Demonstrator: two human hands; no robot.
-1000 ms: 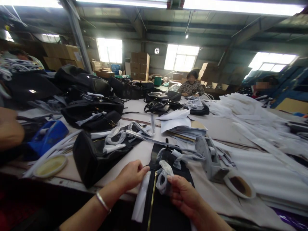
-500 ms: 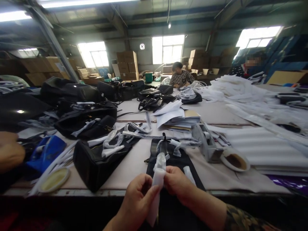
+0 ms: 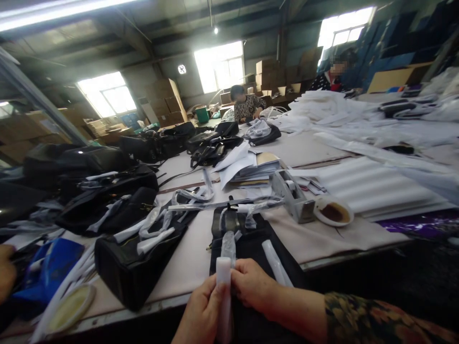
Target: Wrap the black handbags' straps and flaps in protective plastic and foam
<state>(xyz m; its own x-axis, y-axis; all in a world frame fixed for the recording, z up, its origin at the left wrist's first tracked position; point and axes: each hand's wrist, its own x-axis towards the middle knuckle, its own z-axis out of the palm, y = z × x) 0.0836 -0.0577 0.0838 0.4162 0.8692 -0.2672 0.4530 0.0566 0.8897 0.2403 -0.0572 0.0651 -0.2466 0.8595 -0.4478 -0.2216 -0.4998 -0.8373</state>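
The left hand point(image 3: 206, 306) is closed around a white roll point(image 3: 223, 272), its thumb pressed along the near face. The roll stands nearly upright in view, over the black bag point(image 3: 251, 246) that lies at the table's front edge. The right hand point(image 3: 253, 286) is pinched together, thumb and index finger at the roll's right side, just below a clear-wrapped strap point(image 3: 228, 241); whether its fingertips grip the roll, the strap or both cannot be told. The fingers of the two hands are close together, with the roll between them

A second white roll point(image 3: 276, 263) lies slantwise on the right part of the black bag. On the left, a boxy black bag point(image 3: 124, 267) sits tilted on the table point(image 3: 186, 267), with white and clear wrapping on top, and a blue object point(image 3: 53, 267) lies farther left, near a bare arm point(image 3: 6, 272) at the edge of view. Beyond the black bag are a stack of papers point(image 3: 244, 167) and, to its right, a grey tape dispenser point(image 3: 297, 205) just beside a round, white-rimmed item point(image 3: 333, 213) with a brown middle. White sheets point(image 3: 380, 191) are piled on the right. Across the table, a person in a patterned top point(image 3: 247, 102) sits near more black bags point(image 3: 215, 143)
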